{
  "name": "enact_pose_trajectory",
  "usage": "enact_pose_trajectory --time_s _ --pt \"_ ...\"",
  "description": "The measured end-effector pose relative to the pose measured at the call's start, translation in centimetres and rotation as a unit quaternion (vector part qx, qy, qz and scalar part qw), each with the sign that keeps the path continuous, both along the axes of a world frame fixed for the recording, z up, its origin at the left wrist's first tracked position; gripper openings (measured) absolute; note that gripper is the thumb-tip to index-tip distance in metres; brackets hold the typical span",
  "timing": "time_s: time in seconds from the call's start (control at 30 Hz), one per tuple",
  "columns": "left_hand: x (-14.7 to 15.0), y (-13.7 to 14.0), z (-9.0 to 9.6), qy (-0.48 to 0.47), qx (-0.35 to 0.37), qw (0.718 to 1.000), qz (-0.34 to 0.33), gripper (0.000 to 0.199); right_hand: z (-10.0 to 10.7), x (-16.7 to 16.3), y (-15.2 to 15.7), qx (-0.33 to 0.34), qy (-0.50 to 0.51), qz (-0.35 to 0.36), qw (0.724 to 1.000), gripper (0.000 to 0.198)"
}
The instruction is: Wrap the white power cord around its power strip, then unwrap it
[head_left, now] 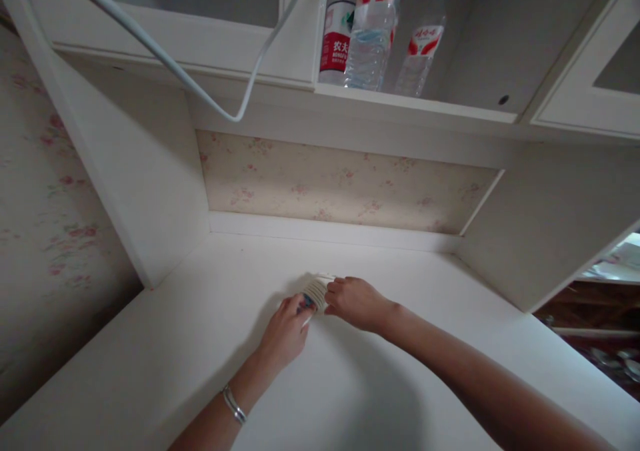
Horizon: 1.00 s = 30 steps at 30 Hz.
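Observation:
A small cream-coloured bundle with parallel ridges (317, 292), which looks like a wound cord, is between my two hands just over the white desk top (240, 371). My left hand (289, 322) grips its lower left end, and a bit of blue (307, 300) shows by the fingertips. On the other side, my right hand (351, 301) has its fingers bent and closed on the bundle's right edge. What lies under the fingers is hidden. A silver bangle (233, 404) circles the left wrist.
Above the desk, an open shelf holds a bottle with a red label (336, 44) and clear plastic bottles (370, 44). A pale bent tube (175, 71) hangs across the upper left. White side panels (145, 164) flank the desk, with flowered wallpaper (330, 184) behind.

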<state>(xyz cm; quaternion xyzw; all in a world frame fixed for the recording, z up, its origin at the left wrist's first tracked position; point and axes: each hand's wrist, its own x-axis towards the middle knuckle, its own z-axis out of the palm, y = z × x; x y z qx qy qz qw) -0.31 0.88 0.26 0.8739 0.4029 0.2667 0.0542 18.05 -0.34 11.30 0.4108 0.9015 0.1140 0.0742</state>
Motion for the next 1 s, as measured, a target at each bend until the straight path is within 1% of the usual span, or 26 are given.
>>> enact_pose_trajectory --time_s 0.13,0.27,0.33,0.43,0.53,0.63,0.7,0.8,0.9,1.0 --pt "-0.2 0.3 -0.2 -0.042 -0.035 0.998 -0.018 0.038 2.0 -0.5 0.8 0.026 0.003 0.001 1.000 0.044" --pt "-0.1 0.7 -0.5 -0.098 -0.071 0.992 -0.042 0.042 4.1 -1.4 2.4 0.094 0.018 0.021 0.995 0.044" --pt "0.0 0.9 -0.9 -0.122 -0.095 0.987 -0.034 0.041 5.0 -1.9 3.5 0.126 0.028 0.038 0.991 0.045" --pt "0.1 1.2 -1.3 -0.140 -0.154 0.978 0.004 0.041 5.6 -3.0 5.1 0.156 0.037 0.071 0.984 0.046" --pt "-0.1 1.3 -1.2 -0.131 -0.196 0.972 0.022 0.047 5.5 -4.0 6.4 0.170 0.038 0.099 0.980 0.047" --pt "-0.5 1.0 -0.5 -0.116 -0.184 0.976 0.011 0.045 5.0 -4.9 7.5 0.169 0.029 0.123 0.977 0.051" --pt "-0.7 0.5 0.2 -0.113 -0.178 0.977 -0.023 0.040 4.6 -5.1 8.3 0.162 0.019 0.131 0.978 0.053" --pt "-0.8 -0.3 1.5 -0.122 -0.193 0.968 -0.108 0.033 3.7 -4.7 9.4 0.145 0.007 0.114 0.983 0.056" --pt "-1.0 -1.1 2.6 -0.152 -0.218 0.948 -0.173 0.031 2.7 -3.2 10.1 0.121 0.007 0.072 0.990 0.058" --pt "-1.3 -1.7 3.5 -0.182 -0.234 0.932 -0.210 0.028 1.8 -0.9 9.9 0.088 0.027 0.032 0.995 0.061"
